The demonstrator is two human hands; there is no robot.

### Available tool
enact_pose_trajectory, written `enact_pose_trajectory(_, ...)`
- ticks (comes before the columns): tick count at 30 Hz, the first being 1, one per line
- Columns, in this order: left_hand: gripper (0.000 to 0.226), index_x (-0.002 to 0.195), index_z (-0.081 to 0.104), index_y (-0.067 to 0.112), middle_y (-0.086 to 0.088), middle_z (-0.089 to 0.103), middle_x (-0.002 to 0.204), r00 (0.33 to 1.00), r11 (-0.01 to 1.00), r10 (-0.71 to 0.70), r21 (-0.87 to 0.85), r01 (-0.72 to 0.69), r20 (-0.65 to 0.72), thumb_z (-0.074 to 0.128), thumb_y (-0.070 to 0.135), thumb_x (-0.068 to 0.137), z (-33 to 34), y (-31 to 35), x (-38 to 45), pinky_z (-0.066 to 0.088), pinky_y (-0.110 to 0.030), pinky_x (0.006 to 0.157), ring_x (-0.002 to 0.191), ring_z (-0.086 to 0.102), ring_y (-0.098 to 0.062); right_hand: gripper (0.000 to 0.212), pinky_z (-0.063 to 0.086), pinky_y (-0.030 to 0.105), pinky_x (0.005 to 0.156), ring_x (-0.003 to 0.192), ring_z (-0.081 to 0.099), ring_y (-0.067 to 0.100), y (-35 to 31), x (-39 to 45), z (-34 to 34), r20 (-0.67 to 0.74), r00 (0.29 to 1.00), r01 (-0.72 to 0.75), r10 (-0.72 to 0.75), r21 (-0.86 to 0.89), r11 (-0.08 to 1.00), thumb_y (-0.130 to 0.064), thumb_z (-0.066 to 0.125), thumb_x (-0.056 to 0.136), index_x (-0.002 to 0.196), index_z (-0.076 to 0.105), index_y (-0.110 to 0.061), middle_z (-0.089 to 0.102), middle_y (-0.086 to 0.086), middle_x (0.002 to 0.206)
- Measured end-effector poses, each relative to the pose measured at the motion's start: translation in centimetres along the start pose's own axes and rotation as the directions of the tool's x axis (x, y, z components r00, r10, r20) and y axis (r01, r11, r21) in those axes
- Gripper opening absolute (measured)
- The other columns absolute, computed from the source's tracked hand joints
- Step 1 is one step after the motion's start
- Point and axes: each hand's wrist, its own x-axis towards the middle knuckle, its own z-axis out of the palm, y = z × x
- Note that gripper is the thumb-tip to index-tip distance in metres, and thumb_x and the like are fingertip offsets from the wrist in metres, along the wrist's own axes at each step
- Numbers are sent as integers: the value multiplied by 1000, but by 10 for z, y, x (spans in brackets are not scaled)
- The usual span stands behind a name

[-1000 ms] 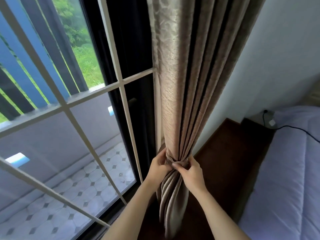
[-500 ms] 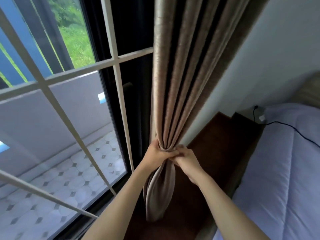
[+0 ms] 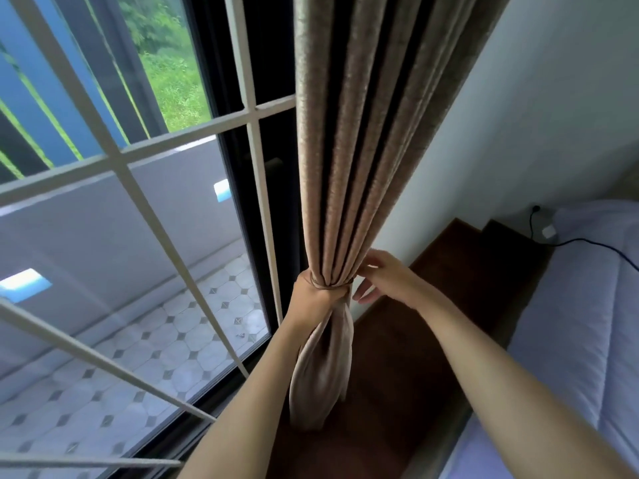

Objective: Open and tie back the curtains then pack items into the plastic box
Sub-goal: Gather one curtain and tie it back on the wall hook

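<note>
Beige curtain [image 3: 363,150] gripped by left hand [image 3: 311,292]; right hand [image 3: 387,278] fingers spread, by window [image 3: 138,236].

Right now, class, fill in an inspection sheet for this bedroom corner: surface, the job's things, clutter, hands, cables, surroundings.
Surface: dark wooden floor, bare where visible.
Job's things: beige curtain gathered into a bundle, a thin tie-back around its waist; plastic box not in view.
Clutter: nothing seen.
Hands: left hand gripping the bundle at the tie; right hand open, fingers spread beside the curtain, contact unclear.
Cables: black cable running from a wall plug across the lilac bedding.
Surroundings: window with white bars, tiled balcony and greenery outside; white wall.
</note>
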Motion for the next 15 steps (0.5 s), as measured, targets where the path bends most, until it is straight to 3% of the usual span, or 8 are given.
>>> enact_pose_trajectory(2, 19, 84, 72, 2, -22, 71, 81, 1000, 996, 20, 81, -22, 22, 66, -6, 67, -2, 1, -3, 56, -48, 69, 79, 69, -38, 22, 61, 43, 74, 78, 74, 23, -10, -1, -8, 44, 999, -17, 24, -143, 990, -14, 55, 98, 96, 63, -34, 66, 2, 109)
enact_pose_trajectory(4, 23, 80, 75, 12, -10, 73, 81, 998, 988, 55, 140, -59, 32, 69, -8, 69, -1, 2, -7, 58, -32, 68, 78, 71, -21, 13, 61, 41, 73, 82, 74, 17, -14, 0, -19, 25, 1000, 6, 2, -318, 948, -17, 57, 96, 99, 67, -25, 66, 4, 109)
enact_pose_trajectory(6, 30, 82, 71, 25, -6, 70, 94, 991, 973, 130, 193, -126, -6, 75, -2, 69, 0, 3, -11, 51, -15, 68, 84, 67, -7, 20, 61, 35, 71, 89, 70, 15, -14, -2, -24, -19, 995, 74, -96, -502, 862, -21, 60, 94, 112, 68, -14, 62, 2, 114)
enact_pose_trajectory(9, 38, 87, 64, 32, -1, 64, 99, 983, 959, 167, 244, -145, -70, 77, 1, 71, 3, 7, -16, 45, -5, 69, 86, 62, 8, 24, 54, 31, 82, 96, 63, 14, -9, -4, -23, 9, 957, 217, -291, -690, 690, -26, 66, 90, 111, 69, -15, 54, -4, 123)
enact_pose_trajectory(11, 27, 86, 66, 18, 7, 65, 86, 991, 970, 120, 219, -105, -55, 75, -4, 73, 2, 6, -17, 45, -5, 63, 74, 61, 14, 19, 55, 29, 81, 88, 66, 11, -12, -5, -23, -20, 979, 141, -205, -658, 740, -18, 64, 90, 108, 68, -11, 60, -4, 118)
enact_pose_trajectory(13, 14, 82, 68, 7, 9, 65, 76, 996, 966, 83, 248, -74, -25, 74, -3, 74, 0, 5, -15, 48, -9, 59, 66, 62, 12, 22, 60, 29, 72, 73, 70, 10, -16, -6, -22, -18, 999, 20, -33, -501, 865, -4, 55, 92, 111, 65, -10, 66, -1, 107)
enact_pose_trajectory(15, 11, 83, 69, 2, 3, 68, 74, 998, 961, 63, 269, -59, -5, 74, -1, 73, -2, 4, -12, 51, -18, 62, 65, 62, 6, 31, 61, 34, 72, 75, 70, 16, -18, -3, -19, 29, 999, -11, 21, -337, 941, -2, 54, 94, 122, 57, -14, 63, 1, 110)
